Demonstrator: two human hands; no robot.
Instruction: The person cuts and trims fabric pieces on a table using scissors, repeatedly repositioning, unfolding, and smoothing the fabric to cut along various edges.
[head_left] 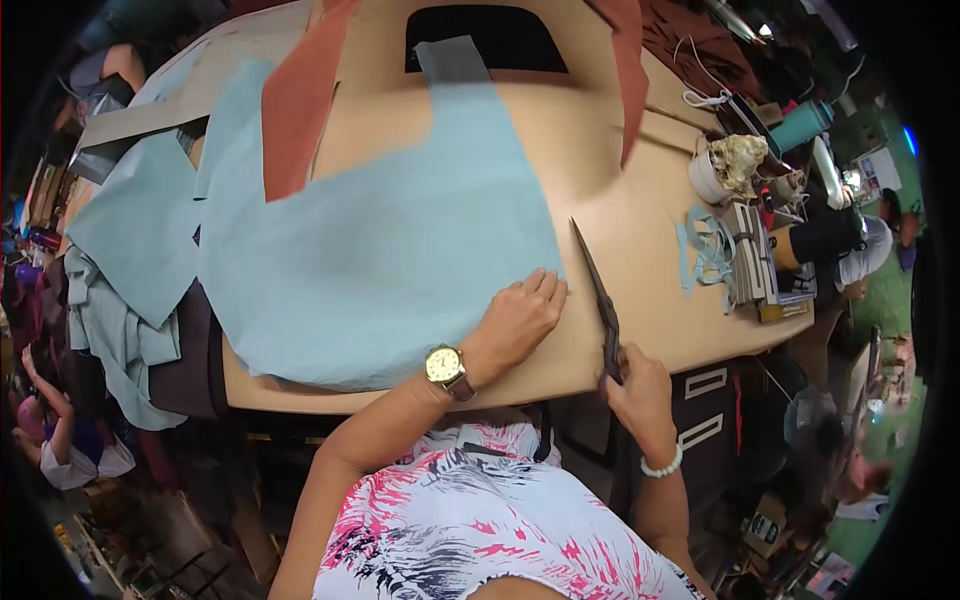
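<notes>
A large piece of light blue fabric (370, 250) lies spread over the tabletop in front of me. My left hand (517, 320) is at its lower right edge, fingers curled and pressed together on the cloth. Just to the right, my right hand (643, 388) grips a pair of dark scissors (604, 300) by the handles. The blades look closed and point away from me, apart from the fabric. Thin light blue offcuts (708, 245) lie farther right on the table.
Rust-coloured fabric strips (297, 120) lie across the blue cloth and at the far side. More blue cloth (135, 330) hangs over the left edge. A white cup (707, 180), a teal bottle (803, 125) and stacked rulers or boards (750, 255) stand at right. Other people are around.
</notes>
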